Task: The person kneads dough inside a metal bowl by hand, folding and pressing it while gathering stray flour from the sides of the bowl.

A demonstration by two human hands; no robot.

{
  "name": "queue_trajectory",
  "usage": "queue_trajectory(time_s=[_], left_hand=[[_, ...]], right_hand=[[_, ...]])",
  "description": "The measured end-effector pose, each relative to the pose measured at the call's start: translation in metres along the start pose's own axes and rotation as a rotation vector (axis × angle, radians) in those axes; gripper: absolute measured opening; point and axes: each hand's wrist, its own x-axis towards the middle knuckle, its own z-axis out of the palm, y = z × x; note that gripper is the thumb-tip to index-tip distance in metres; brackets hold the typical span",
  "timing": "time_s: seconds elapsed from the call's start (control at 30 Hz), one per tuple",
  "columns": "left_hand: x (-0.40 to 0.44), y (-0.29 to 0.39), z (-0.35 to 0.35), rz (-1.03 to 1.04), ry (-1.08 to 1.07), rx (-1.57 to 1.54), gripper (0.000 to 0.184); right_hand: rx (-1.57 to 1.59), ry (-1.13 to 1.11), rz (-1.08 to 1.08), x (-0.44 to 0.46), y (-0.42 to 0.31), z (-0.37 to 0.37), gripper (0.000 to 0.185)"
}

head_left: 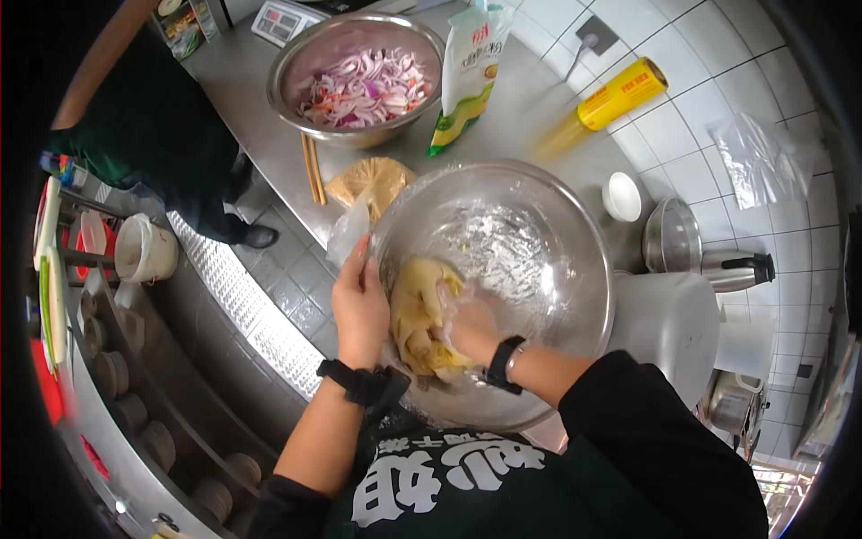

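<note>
A large metal mixing bowl (575, 260) stands before me, its inside smeared with white flour. At its left rim is my left hand (361, 301), fingers closed on the edge. My right hand (470, 325) is inside the bowl, its fingers pressed into a lump of yellow dough (415, 301) with folded, uneven pieces; they are partly hidden and look whitened or thinly covered. Just beyond my left fingertips lies a clear plastic bag (377, 186) of tan powder or crumbs, its loose end reaching toward them.
Behind the bowl are a metal bowl (283, 90) of sliced red onions (368, 90), a green-white flour bag (471, 76), chopsticks (312, 171) and a yellow wrap roll (624, 92). A white cup (621, 197) and grey pot (673, 328) stand right. Another person (153, 117) stands left.
</note>
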Motion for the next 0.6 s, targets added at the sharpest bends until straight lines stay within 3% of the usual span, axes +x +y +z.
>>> queue_trajectory(time_s=[0.07,0.13,0.33,0.47,0.6], left_hand=[[0.002,-0.002,0.002,-0.002,0.011,0.006,0.033],[0.002,-0.003,0.001,0.01,0.011,0.008,0.034],[0.007,-0.002,-0.004,0.043,-0.04,-0.026,0.034],[0.005,-0.011,-0.006,0.019,-0.048,-0.066,0.035],[0.005,-0.01,-0.003,0.073,-0.022,-0.022,0.035]], right_hand=[[-0.085,0.047,-0.004,0.026,0.011,0.026,0.079],[-0.321,-0.094,-0.003,0.031,0.004,0.013,0.075],[-0.115,0.136,0.111,0.012,0.027,-0.025,0.07],[-0.129,0.23,0.175,0.002,0.084,-0.055,0.064],[-0.279,0.188,0.095,0.007,0.084,-0.05,0.058]])
